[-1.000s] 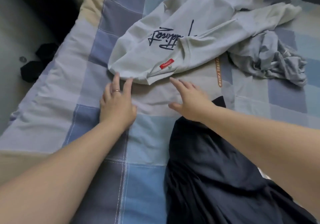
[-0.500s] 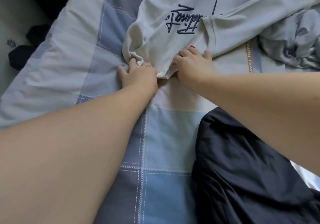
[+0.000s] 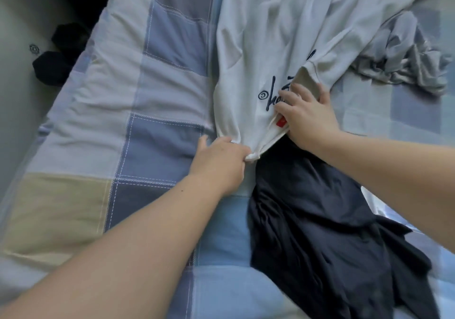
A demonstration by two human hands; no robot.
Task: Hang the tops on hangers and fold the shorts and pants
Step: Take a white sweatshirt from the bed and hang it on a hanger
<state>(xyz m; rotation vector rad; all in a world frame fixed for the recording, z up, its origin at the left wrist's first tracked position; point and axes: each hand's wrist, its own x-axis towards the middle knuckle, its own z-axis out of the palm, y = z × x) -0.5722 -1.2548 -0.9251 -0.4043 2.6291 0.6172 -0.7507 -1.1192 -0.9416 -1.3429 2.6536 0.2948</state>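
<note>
Fingers (image 3: 240,153) of the left hand (image 3: 219,163) pinch the hem of the white top (image 3: 270,35), while the right hand (image 3: 309,121) grips it beside its red tag (image 3: 281,123).

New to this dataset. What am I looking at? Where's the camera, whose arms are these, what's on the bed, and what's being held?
There is no machine here: a person works with two bare hands. All the pictures come from one wide-angle camera worn on that person's head. It looks forward and down, so the arms come in from the bottom edge. The last picture is the current moment.

The surface is a patchwork bed cover. On it lie a white top with dark script, a dark garment nearer the person, and a crumpled grey garment at the far right.

The left hand pinches the white top's bunched hem. The right hand is on the same top beside its red label, with its fingers curled into the cloth. No hanger is in view.
</note>
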